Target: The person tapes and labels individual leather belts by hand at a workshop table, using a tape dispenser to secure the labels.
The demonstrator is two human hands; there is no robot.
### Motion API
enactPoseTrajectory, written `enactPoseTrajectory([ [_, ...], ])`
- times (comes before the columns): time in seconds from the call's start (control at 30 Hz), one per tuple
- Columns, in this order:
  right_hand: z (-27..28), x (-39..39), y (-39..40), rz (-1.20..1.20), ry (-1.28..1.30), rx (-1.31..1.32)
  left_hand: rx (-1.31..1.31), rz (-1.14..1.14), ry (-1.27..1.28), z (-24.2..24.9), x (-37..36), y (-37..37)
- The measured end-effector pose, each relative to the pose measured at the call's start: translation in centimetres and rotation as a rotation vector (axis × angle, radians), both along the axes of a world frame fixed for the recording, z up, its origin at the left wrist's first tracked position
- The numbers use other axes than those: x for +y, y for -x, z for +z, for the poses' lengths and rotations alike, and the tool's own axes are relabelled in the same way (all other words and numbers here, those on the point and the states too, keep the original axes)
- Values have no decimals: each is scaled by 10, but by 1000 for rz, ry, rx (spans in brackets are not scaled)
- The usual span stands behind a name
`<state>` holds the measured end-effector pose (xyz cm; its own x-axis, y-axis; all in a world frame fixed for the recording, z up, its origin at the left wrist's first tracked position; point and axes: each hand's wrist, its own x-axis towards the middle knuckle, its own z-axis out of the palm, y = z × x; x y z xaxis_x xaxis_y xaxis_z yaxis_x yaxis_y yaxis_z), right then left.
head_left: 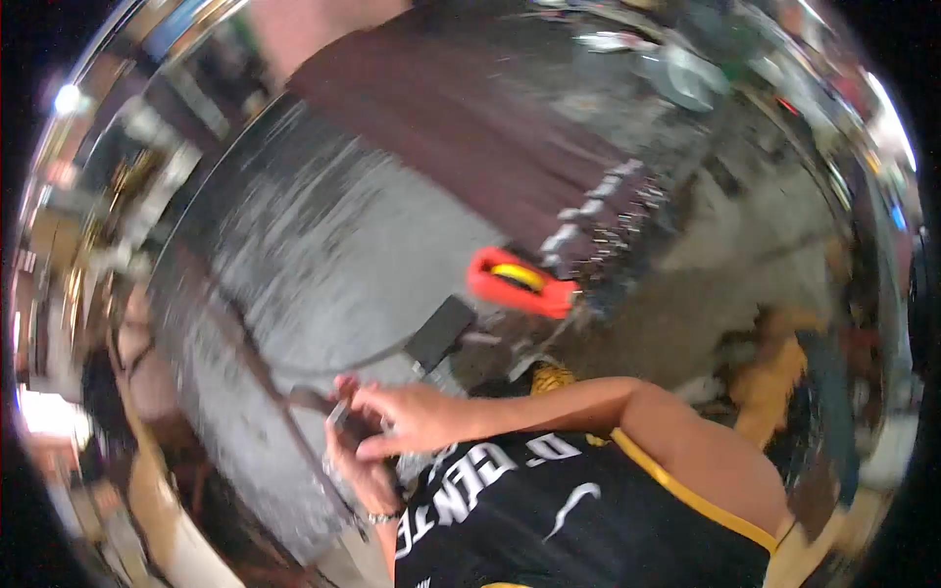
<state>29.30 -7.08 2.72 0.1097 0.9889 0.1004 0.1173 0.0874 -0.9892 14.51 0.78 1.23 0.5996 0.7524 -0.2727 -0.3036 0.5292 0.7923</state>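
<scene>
My right hand (417, 416) reaches across my body, its fingers curled in against my left hand (363, 478). A chain-like bracelet circles my left wrist. Both hands are closed around a small dark thing (355, 423) that blur and fingers mostly hide, so its kind does not show. Beyond them on the grey tabletop (323, 284) lies a dark rectangular block (440, 333), with a dark cord-like line running near it. Farther right is a red tool with a yellow centre (520, 283), too blurred to name.
A dark maroon cloth (461, 147) stretches across the table, with a row of pale and shiny small pieces (603, 216) along its near end. A clear container (686, 78) stands at the far right. Cluttered shelves (147, 167) line the left; brown floor (716, 274) shows right.
</scene>
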Motion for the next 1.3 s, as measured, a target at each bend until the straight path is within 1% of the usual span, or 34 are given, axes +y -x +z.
enactPoseTrajectory([
  [0.07,4,-9,-8,-41,41,-43,58,1,-65,1,-6,-18],
  [0.1,-2,-9,-10,-71,11,-49,84,-19,-73,4,-4,-24],
  [0.2,-38,5,-12,-84,-15,-84,114,-88,-44,1,3,-37],
  [0.23,-51,14,-15,-8,8,-12,122,-108,-34,1,5,-40],
  [0.27,-44,5,-21,68,152,371,129,-128,-23,-2,5,-44],
  [0.33,-42,7,-32,-8,127,164,142,-162,-9,-2,9,-52],
  [0.37,-42,1,-35,-9,151,360,149,-178,-3,-3,10,-55],
  [0.4,-21,-16,-49,17,180,401,158,-197,3,-4,12,-60],
  [0.47,-61,2,-47,-16,65,399,172,-225,11,-4,16,-70],
  [0.5,-36,-17,-60,-52,49,263,175,-236,13,-3,19,-74],
  [0.57,-54,-11,-66,-46,-12,307,179,-245,17,-2,26,-80],
  [0.6,-50,-12,-71,-35,-44,329,181,-250,26,6,24,-86],
  [0.63,-48,-18,-80,27,-117,265,162,-234,52,13,21,-93],
  [0.67,-47,-26,-88,77,-81,283,144,-218,77,22,18,-100],
  [0.7,-34,-37,-95,134,-45,302,227,-116,100,29,20,-108],
  [0.73,-26,-42,-98,201,-10,319,181,-165,76,24,37,-109],
  [0.77,-39,-36,-100,232,-14,258,133,-206,47,12,64,-105],
  [0.8,-33,-39,-103,248,24,248,85,-245,18,7,81,-103],
  [0.83,-26,-48,-109,263,67,237,112,-130,-21,35,69,-114],
  [0.87,-21,-55,-114,280,111,227,104,-187,52,49,84,-115],
  [0.93,-23,-60,-118,340,68,224,25,-112,44,66,105,-123],
  [1.0,-28,-67,-124,348,63,210,44,20,-174,99,108,-134],
  [1.07,-31,-77,-133,319,97,177,26,4,-406,108,159,-129],
  [1.13,-16,-99,-150,174,159,214,-135,-173,-377,116,234,-121],
  [1.17,-9,-110,-162,162,148,194,-157,-172,-419,126,253,-123],
  [1.2,-2,-121,-173,150,139,173,-153,-137,-507,141,271,-128],
  [1.3,12,-154,-197,51,67,172,-65,5,-879,203,335,-138],
])
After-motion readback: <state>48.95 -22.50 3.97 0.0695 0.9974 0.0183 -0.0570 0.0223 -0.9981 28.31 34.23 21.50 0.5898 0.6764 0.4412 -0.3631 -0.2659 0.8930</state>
